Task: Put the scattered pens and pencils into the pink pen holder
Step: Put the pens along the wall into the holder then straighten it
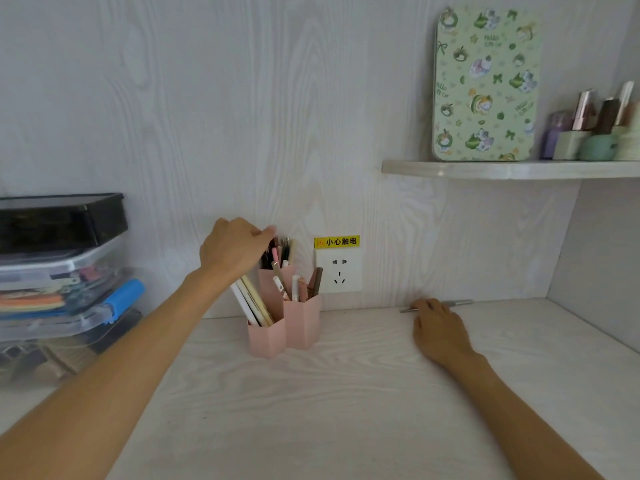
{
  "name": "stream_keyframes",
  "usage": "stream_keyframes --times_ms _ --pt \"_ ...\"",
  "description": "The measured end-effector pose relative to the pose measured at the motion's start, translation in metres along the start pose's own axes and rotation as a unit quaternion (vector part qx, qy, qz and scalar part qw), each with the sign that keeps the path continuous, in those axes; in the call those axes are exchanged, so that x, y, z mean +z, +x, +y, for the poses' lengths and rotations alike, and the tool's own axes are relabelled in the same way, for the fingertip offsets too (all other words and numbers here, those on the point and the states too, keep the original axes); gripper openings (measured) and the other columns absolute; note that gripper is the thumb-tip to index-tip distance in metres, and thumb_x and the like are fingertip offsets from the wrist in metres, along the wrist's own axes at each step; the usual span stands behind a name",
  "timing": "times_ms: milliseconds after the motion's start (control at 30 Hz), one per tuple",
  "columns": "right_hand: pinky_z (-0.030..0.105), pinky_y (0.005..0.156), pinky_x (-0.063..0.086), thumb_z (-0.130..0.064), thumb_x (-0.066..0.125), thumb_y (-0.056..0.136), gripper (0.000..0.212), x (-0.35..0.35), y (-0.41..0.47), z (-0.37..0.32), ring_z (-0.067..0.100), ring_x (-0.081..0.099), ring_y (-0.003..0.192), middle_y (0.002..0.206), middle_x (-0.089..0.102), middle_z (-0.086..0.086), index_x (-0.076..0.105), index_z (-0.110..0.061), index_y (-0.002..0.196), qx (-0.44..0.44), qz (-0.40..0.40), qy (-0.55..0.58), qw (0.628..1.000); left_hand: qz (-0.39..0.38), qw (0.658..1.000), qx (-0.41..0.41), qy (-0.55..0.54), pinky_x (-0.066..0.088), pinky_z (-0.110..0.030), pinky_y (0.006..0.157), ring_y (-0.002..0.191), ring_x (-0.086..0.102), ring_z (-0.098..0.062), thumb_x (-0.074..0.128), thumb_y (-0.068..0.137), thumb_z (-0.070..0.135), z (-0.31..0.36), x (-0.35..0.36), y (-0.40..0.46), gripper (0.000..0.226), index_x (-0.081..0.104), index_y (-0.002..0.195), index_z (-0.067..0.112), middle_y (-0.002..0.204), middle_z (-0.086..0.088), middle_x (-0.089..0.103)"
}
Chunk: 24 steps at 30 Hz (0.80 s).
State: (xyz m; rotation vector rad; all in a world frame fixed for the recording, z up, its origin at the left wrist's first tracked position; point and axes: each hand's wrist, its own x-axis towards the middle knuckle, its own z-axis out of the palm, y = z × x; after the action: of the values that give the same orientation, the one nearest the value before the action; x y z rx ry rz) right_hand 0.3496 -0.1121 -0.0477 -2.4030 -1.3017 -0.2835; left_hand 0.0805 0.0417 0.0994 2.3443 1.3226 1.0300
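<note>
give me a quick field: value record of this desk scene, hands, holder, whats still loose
left hand: at the pen tops in the rear compartment, pinching one
right hand: on the desk, fingers over the grey pen
pink pen holder: upright by the wall, three compartments, all with pens
grey pen: loose, lying flat along the back wall
wall socket: behind the holder, to the right

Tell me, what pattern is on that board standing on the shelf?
The board is pale green with little cartoon animals, bows and stars, seen in the head view.
</note>
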Motion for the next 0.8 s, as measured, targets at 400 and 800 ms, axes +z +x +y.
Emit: stream_keyframes --times_ms 400,800 --pt "0.031 0.082 0.04 -0.027 0.051 0.094 0.023 -0.011 -0.01 -0.007 0.02 0.052 0.096 0.098 0.063 0.001 0.069 -0.025 0.108 -0.091 0.036 0.018 0.995 -0.068 0.912 -0.263 -0.308 0.038 -0.029 0.099 0.128 0.041 -0.028 0.078 0.075 0.025 -0.007 0.01 0.012 0.069 0.046 0.132 0.002 0.141 -0.012 0.044" --pt "0.021 0.062 0.042 -0.026 0.063 0.088 0.008 -0.048 -0.037 -0.053 0.009 0.059 0.073 0.082 0.065 -0.007 0.07 -0.024 0.091 -0.088 0.102 0.249 0.959 0.084 0.944 -0.003 -0.32 0.041 -0.015 0.071 0.084 0.059 -0.005 0.059 0.088 0.012 -0.008 0.002 -0.093 0.021 0.067 0.082 0.031 0.091 0.012 0.067"
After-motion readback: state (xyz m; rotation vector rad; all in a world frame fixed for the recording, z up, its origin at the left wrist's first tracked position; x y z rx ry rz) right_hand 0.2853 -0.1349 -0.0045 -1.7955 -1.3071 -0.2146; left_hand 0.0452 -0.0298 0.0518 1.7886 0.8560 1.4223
